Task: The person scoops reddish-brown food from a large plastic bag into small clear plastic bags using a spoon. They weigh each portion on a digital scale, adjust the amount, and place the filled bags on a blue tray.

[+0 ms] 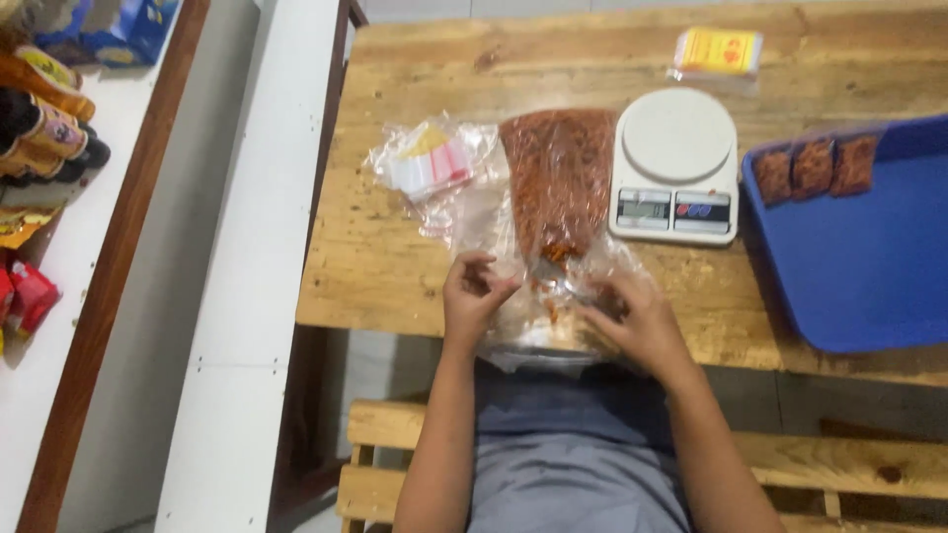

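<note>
A large clear plastic bag of reddish-brown crumbly food [559, 178] lies on the wooden table [395, 247], its open mouth toward me. My left hand [472, 296] pinches the left edge of the bag's mouth. At the right side of the mouth, my right hand [637, 321] has its fingers curled into the plastic, with a little of the food beside them. Both hands rest at the table's near edge.
A white digital kitchen scale [676, 163] stands right of the bag. A blue tray [859, 257] holds three small filled packets [815, 168]. A clear bag of small pink and yellow bags [430, 163] lies left; a yellow packet [718, 52] lies far. Bottles [44, 123] line the left shelf.
</note>
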